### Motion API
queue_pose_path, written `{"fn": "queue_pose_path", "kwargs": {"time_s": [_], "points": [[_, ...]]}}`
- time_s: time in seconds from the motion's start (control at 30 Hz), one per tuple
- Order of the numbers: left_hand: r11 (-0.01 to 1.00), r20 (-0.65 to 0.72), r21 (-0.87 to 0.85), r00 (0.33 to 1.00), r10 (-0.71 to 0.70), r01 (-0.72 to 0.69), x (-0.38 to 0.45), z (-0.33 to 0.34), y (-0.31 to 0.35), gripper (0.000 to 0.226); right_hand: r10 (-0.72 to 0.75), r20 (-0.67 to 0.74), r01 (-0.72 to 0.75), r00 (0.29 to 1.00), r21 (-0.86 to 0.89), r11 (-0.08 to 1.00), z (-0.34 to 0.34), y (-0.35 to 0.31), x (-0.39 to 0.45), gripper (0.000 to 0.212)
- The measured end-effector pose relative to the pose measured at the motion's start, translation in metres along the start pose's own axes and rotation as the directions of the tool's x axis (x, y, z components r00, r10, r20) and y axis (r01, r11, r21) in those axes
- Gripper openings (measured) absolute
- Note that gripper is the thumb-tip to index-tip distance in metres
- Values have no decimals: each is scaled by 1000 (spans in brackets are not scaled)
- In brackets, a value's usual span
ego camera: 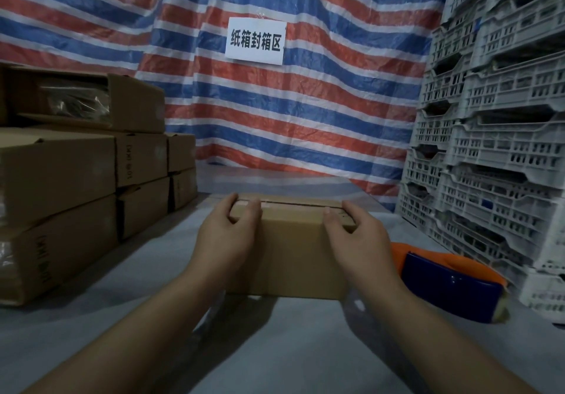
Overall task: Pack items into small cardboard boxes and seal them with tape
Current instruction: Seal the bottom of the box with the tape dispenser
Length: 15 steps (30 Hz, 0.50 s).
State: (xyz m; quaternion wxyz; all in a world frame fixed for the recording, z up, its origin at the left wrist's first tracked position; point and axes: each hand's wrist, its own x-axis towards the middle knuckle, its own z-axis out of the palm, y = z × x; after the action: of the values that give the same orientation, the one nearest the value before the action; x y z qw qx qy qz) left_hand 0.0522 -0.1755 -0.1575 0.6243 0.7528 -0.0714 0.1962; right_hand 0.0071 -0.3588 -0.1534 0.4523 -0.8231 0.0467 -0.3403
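Small cardboard box (290, 250) at frame centre on grey table (122, 317), top flaps closed, seam visible. Left hand (227, 237) grips box's left end, fingers curled over top edge. Right hand (356, 237) grips right end, likewise curled. Tape dispenser (449, 283), orange and blue, lies just right of box, partly hidden behind right forearm. Stacked cardboard boxes (76, 173) at left; top one open, clear plastic inside. Grey plastic crates (495, 136) stacked at right. Striped tarpaulin (305, 112) behind. White sign (256, 40) reads "纸箱封箱区". Print on stacked boxes illegible.
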Motion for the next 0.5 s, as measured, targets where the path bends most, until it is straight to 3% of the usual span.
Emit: {"fn": "queue_pose_path", "kwargs": {"time_s": [0.17,0.33,0.43,0.5], "points": [[995,107,-7,989,-101,103,-2,-5,-3,71,131,25,-133,991,144,981,4,4,-5,63],[980,307,-160,950,-64,117,-17,-16,-16,64,234,138,-264,962,271,926,8,8,-22,31],[989,220,-118,974,-57,84,-10,-16,-16,32,250,165,-284,954,234,930,8,7,-22,14],[995,141,-32,986,-89,95,0,-19,-7,16,254,173,-288,952,212,934,8,0,-15,15]]}}
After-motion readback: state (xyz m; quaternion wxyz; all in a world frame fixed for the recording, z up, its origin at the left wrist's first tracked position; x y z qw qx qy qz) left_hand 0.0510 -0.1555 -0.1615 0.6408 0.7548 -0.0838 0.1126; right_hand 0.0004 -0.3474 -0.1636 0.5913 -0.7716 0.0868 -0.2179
